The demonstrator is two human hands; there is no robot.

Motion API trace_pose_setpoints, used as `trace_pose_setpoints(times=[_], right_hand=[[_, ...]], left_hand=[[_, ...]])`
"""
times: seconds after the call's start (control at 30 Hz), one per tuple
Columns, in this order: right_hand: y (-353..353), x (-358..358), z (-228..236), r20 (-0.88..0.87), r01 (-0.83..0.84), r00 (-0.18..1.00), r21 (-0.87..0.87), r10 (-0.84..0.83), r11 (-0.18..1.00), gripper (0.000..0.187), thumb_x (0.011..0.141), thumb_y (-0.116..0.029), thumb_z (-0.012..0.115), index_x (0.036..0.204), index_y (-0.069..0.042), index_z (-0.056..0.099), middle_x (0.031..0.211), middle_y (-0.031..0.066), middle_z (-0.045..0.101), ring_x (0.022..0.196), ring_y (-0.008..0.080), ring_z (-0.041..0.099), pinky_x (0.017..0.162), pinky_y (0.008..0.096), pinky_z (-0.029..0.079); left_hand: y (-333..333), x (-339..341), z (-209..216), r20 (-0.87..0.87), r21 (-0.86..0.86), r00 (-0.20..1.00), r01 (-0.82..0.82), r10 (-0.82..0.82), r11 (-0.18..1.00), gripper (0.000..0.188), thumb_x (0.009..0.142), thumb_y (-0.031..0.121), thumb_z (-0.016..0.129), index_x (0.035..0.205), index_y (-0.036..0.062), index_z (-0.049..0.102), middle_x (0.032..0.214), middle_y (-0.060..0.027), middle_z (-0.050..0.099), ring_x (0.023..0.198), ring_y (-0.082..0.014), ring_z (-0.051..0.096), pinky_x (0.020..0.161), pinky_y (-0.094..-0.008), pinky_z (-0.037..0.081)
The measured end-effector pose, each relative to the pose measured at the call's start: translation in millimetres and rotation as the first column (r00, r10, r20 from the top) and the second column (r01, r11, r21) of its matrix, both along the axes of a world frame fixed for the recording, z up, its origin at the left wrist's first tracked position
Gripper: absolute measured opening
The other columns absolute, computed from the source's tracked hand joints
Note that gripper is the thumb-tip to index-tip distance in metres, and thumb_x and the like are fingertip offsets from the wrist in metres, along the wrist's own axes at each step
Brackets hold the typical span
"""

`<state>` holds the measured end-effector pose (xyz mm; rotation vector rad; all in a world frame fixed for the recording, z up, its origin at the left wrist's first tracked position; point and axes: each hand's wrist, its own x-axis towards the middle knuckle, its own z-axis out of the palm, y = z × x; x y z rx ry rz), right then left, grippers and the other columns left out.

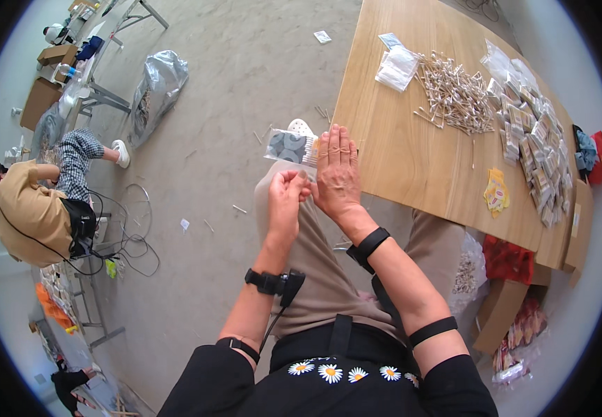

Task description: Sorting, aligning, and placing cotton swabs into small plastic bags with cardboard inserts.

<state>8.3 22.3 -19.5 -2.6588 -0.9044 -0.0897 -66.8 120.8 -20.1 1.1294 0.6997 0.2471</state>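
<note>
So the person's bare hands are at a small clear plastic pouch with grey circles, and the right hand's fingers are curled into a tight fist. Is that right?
Not quite: the fingers of the right hand are stretched out straight, not curled, as the head view shows. That hand and the left hand are indeed at the small clear plastic pouch with grey circles.

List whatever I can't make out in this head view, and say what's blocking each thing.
All in the head view:
- Right palm: hidden by the back of the right hand.
- Right end of the clear packet: covered by that hand's fingers.
- Left hand's exact grip: its own curled fingers hide it.
- Print on the piled packs: too small to read.
- Co-worker at lower left: cut off by the picture's edge.
</note>
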Motion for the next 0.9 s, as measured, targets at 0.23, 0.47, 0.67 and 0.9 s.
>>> trace_pose_setpoints(times=[0.23,0.47,0.67,0.9], right_hand=[[1,0,2,0.002,-0.002,1.000,0.010,0.002,1.000,0.076,0.082,-0.019,0.060,0.146,0.008,0.031,0.157,0.0265,0.021,0.150,0.0383,0.015,0.122,0.0474,0.013],[1,1,-10,0.067,0.013,0.998,0.083,-0.019,0.996,0.071,0.085,-0.017,0.058,0.146,0.007,0.032,0.157,0.0251,0.023,0.149,0.0383,0.017,0.122,0.0483,0.014],[-4,0,-2,0.014,-0.047,0.999,0.094,0.045,0.994,0.072,0.084,-0.015,0.058,0.147,0.005,0.032,0.157,0.0253,0.025,0.149,0.0383,0.017,0.121,0.0499,0.013],[-11,-1,-3,0.056,-0.061,0.997,0.013,0.060,0.998,0.081,0.078,-0.014,0.064,0.149,0.003,0.030,0.157,0.0232,0.025,0.150,0.0362,0.017,0.121,0.0509,0.009]], left_hand=[[15,37,-31,0.265,-0.456,0.963,0.082,0.047,0.886,0.039,0.089,0.032,0.075,0.112,0.0056,0.057,0.090,0.0007,0.062,0.073,-0.0060,0.058,0.064,-0.0205,0.047],[-7,65,-34,0.239,-0.462,0.950,-0.070,0.200,0.884,0.039,0.089,0.028,0.075,0.117,0.0094,0.056,0.104,0.0013,0.060,0.093,-0.0113,0.060,0.078,-0.0297,0.053],[-6,67,-42,0.298,-0.438,0.925,-0.087,0.236,0.895,0.032,0.091,0.023,0.073,0.115,0.0095,0.056,0.105,0.0023,0.059,0.093,-0.0091,0.059,0.076,-0.0282,0.052],[-7,67,-43,0.277,-0.353,0.943,-0.076,0.182,0.932,0.026,0.090,0.024,0.074,0.107,0.0112,0.059,0.096,0.0043,0.060,0.082,-0.0057,0.057,0.064,-0.0255,0.048]])
